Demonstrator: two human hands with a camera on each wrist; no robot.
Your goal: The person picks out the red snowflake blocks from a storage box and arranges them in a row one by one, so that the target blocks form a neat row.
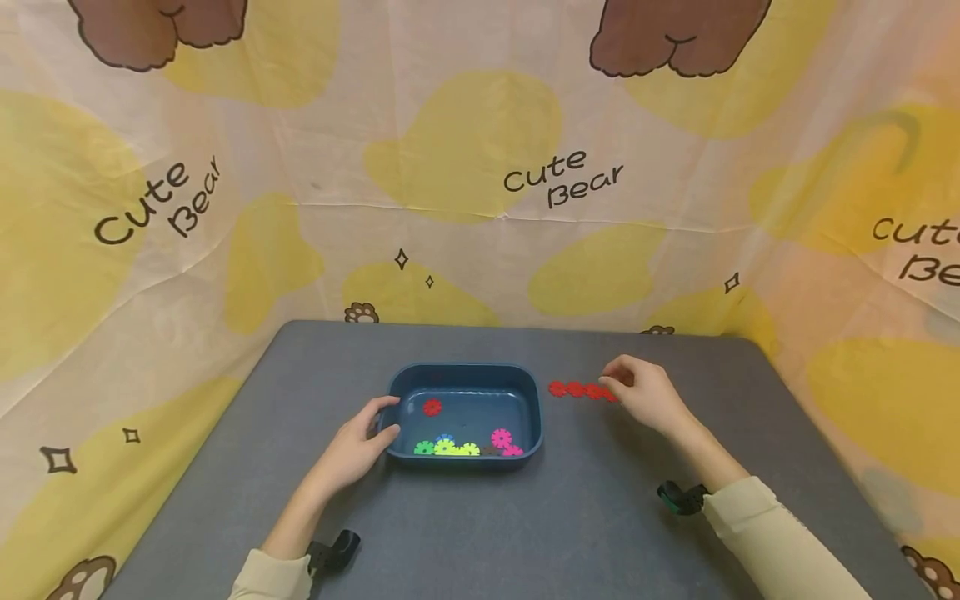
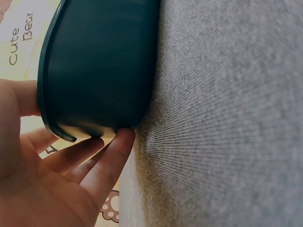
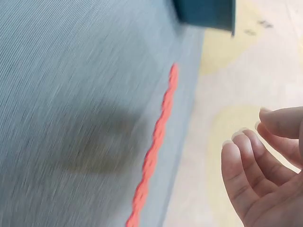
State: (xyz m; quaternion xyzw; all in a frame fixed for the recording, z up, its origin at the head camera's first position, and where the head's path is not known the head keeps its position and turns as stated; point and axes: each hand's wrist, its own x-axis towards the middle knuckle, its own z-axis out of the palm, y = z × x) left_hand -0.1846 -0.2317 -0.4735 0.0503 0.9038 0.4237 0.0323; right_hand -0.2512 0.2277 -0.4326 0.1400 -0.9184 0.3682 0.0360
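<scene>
A dark blue-green plastic basin (image 1: 465, 375) sits on the table. My left hand (image 1: 358, 442) holds its left end, thumb at the rim and fingers against the outer wall (image 2: 94, 61). Inside lie a red notched disc (image 1: 432, 407) and, along the near wall, green (image 1: 424, 448), yellow (image 1: 445, 447) and pink (image 1: 501, 437) ones. To the basin's right, several red notched discs (image 1: 575, 389) form a row, also visible in the right wrist view as a red strip (image 3: 156, 137). My right hand (image 1: 643, 392) hovers over the row's right end, fingers loosely bent, with nothing visible between thumb and fingertips.
The grey table (image 1: 480, 533) reaches back to a hanging cloth (image 1: 465, 150) printed with bears and yellow patches, which also rises on both sides. Each wrist carries a black strap device, on the left (image 1: 335, 552) and on the right (image 1: 681, 498).
</scene>
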